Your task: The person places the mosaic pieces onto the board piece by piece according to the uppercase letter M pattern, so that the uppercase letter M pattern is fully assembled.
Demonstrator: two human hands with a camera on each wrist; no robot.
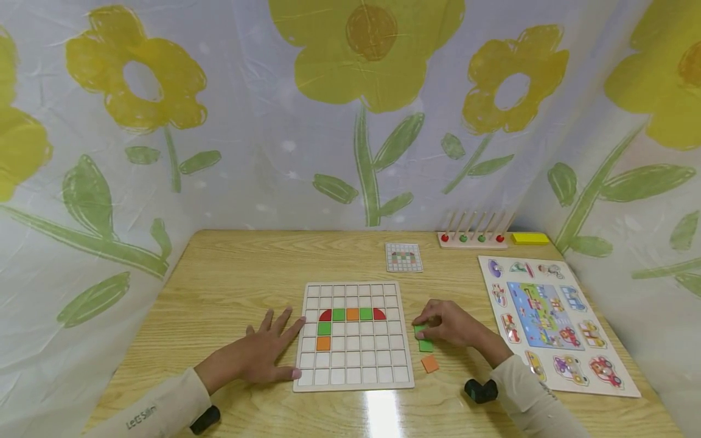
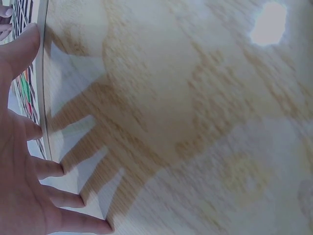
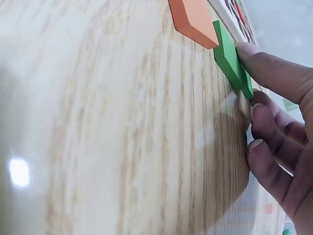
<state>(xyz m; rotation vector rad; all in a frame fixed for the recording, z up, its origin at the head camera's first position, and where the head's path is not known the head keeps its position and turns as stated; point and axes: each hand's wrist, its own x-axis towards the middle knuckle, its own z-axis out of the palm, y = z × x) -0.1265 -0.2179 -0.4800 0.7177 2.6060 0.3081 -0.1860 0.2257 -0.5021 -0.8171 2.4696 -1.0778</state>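
Note:
A white grid board [image 1: 353, 359] lies at the middle of the wooden table [image 1: 230, 274]. It holds a row of red, green and orange tiles [image 1: 353, 314], with a green and an orange tile below at the left. My left hand [image 1: 274, 348] lies flat with spread fingers at the board's left edge [image 2: 43, 73], holding nothing. My right hand [image 1: 434, 326] pinches a green tile [image 1: 420, 331] lying on the table right of the board; the right wrist view shows the thumb [image 3: 266, 66] on that green tile [image 3: 230, 56]. Another green tile [image 1: 425, 345] and an orange tile [image 1: 429, 364] lie just nearer.
A small pattern card [image 1: 403, 257] lies beyond the board. At the back right are a wooden peg rack [image 1: 473, 238] and a yellow block [image 1: 530, 238]. A vehicle puzzle board [image 1: 553, 325] fills the right side. Flowered sheeting walls in the table.

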